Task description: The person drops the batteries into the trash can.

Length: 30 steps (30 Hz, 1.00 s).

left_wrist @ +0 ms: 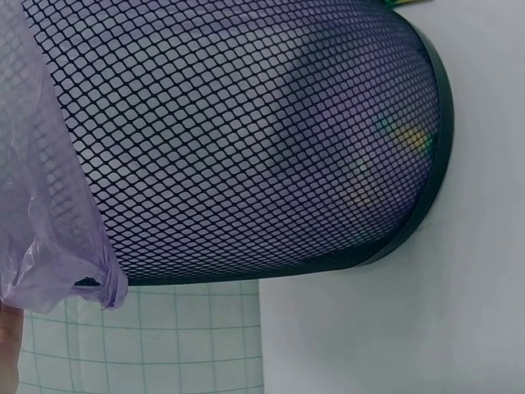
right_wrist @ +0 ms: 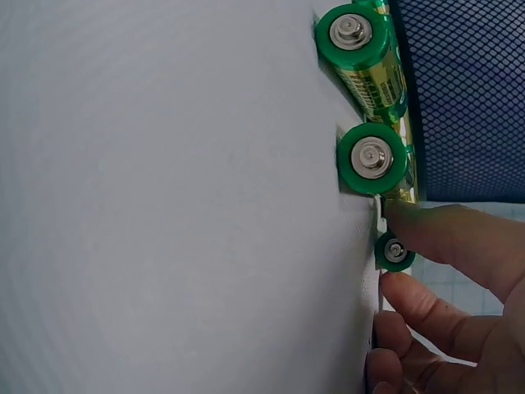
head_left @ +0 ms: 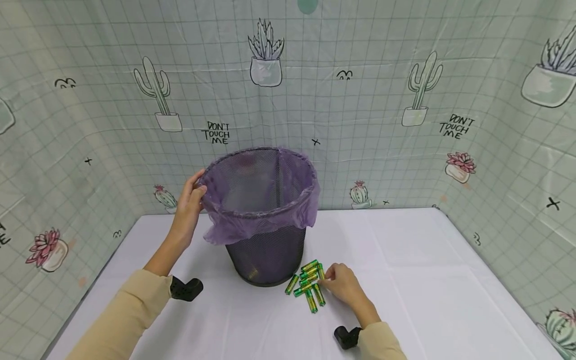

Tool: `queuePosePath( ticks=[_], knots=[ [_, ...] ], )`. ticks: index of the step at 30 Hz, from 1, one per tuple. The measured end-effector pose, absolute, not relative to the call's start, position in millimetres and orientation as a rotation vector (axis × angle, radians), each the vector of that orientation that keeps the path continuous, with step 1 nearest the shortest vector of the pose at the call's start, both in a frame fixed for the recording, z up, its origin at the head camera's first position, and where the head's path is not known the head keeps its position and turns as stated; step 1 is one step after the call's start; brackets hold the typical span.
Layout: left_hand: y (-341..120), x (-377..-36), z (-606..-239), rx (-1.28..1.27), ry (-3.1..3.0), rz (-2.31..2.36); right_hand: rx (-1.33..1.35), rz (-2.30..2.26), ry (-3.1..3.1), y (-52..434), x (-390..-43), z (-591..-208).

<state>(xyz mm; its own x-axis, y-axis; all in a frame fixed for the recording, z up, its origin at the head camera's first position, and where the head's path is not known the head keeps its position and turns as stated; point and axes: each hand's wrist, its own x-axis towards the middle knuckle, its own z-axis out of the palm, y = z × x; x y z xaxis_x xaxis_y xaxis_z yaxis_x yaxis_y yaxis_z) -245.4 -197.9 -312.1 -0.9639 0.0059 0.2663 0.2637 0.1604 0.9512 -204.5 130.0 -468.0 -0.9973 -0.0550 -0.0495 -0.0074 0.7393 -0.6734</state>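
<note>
Centre-left, my left hand (head_left: 186, 205) grips the bin (head_left: 270, 255); lower right of centre, my right hand (head_left: 344, 285) pinches a battery (right_wrist: 395, 249). Likely the pick-up; next calls for a straight lift.

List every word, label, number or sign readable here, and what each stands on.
"DON'T TOUCH ME": on the patterned backdrop, left of centre.
"DON'T TOUCH ME": again on the backdrop, towards the right.
"E": on the backdrop at the head view's left edge; the rest is cut off.
"X": several small hand-drawn crosses on the backdrop.
Batteries: there is print on their sides, too small and blurred to read.
</note>
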Motion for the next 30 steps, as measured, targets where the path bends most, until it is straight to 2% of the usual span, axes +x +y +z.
queuePosePath(
  ticks=[30],
  knots=[
    [-197,-247,-314,-0.235,-2.227,-1.887,0.008,-1.293,2.914,142,-199,-456]
  ],
)
